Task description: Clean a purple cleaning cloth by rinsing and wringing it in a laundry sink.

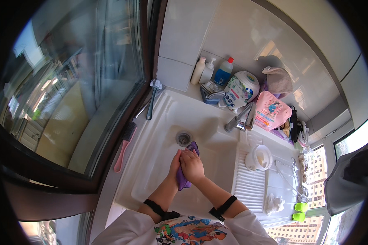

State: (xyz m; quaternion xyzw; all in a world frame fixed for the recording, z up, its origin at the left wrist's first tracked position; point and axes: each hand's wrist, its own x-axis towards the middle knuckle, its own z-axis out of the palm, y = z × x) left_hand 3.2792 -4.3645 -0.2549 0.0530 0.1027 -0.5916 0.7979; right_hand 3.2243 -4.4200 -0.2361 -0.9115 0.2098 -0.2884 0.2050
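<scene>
Over the basin of a white laundry sink (155, 153), my left hand (174, 163) and my right hand (191, 164) press together around a bunched purple cloth (181, 180). One end of the cloth sticks out beyond my fingertips, and the other hangs below my palms. The middle of it is hidden between my hands. Just past my fingers lies the metal drain (184, 138) in the basin floor. A chrome faucet (234, 122) stands at the basin's far right corner; no running water shows from it.
A pink-handled brush (125, 148) and a dish brush (152, 101) lie along the left rim. Bottles (223, 72), a white detergent tub (240, 88) and a pink pouch (271, 110) line the back. On the right, a white plastic bucket (257, 159) stands by the ribbed washboard (248, 190).
</scene>
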